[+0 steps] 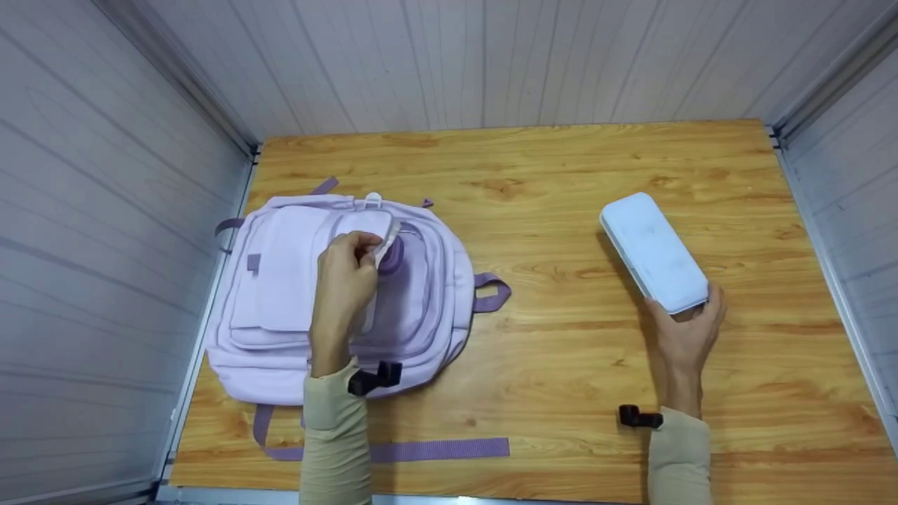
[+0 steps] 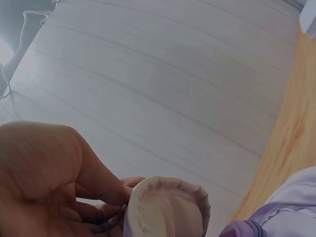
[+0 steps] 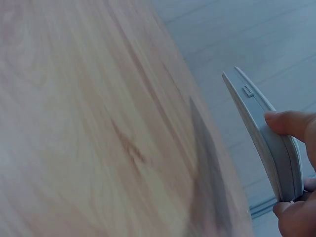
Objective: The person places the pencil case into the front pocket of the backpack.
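Note:
A lilac backpack point(image 1: 280, 273) lies on the left part of the wooden table. My left hand point(image 1: 346, 270) pinches the edge of its front flap point(image 2: 165, 202) and holds it lifted, so that the pale lining shows in the left wrist view. Under the raised flap a round purple part point(image 1: 393, 256) is partly visible; its kind I cannot tell. On the right, my right hand point(image 1: 691, 337) grips the near end of a light blue oblong case point(image 1: 656, 252), thumb on one side and fingers on the other. The case is closed and, in the right wrist view, held above the table with a small latch point(image 3: 248, 91) on its side.
The wooden table point(image 1: 547, 365) is bounded by grey-white panels point(image 1: 519, 63) at the back and both sides. A purple strap point(image 1: 449, 449) trails along the table's front, and a loop point(image 1: 494, 293) sticks out from the backpack's right end.

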`<control>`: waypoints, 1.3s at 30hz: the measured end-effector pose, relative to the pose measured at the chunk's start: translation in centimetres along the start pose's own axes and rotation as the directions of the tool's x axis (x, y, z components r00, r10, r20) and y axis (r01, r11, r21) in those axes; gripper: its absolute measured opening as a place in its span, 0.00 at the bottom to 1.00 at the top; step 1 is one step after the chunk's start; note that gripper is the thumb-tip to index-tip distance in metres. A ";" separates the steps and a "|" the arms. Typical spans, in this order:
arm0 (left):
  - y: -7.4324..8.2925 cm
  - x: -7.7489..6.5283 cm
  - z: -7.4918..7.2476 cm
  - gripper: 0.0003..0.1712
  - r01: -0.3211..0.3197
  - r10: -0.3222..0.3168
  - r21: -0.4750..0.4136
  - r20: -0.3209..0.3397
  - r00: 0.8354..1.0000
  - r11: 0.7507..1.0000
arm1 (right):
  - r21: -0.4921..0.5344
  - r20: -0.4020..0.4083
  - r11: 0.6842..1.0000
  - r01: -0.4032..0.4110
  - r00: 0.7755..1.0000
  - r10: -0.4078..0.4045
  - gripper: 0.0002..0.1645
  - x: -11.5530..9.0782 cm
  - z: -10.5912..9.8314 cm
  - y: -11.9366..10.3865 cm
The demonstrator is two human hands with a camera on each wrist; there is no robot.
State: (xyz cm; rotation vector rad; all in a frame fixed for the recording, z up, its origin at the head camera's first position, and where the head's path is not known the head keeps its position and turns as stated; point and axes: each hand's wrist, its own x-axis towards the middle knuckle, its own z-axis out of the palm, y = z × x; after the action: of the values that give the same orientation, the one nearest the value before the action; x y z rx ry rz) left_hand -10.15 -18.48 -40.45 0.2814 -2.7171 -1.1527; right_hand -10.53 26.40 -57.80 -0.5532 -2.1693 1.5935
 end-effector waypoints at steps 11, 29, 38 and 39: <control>0.0 0.0 0.0 0.15 -0.010 0.010 -0.005 0.005 1.000 1.000 | 0.080 0.154 0.991 0.108 0.981 -0.119 0.56 -2.6 2.5 -4.3; -0.1 0.1 0.0 0.16 -0.015 0.015 0.000 -0.001 1.000 1.000 | 0.056 0.375 0.979 0.195 0.905 -0.201 0.55 -6.8 6.3 -8.2; -0.1 0.0 0.0 0.15 -0.016 0.016 0.000 -0.001 1.000 1.000 | 0.056 0.435 0.959 0.278 0.858 -0.274 0.56 -8.2 7.8 -9.0; -0.1 0.0 0.0 0.15 -0.016 0.016 -0.001 0.000 1.000 1.000 | 0.062 0.445 0.958 0.280 0.852 -0.278 0.56 -8.4 8.0 -9.1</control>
State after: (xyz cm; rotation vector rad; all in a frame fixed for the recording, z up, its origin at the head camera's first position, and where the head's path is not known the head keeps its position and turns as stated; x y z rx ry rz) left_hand -10.18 -18.53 -40.48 0.2592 -2.7132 -1.1495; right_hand -8.38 13.06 -51.97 0.1575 -2.4357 1.6712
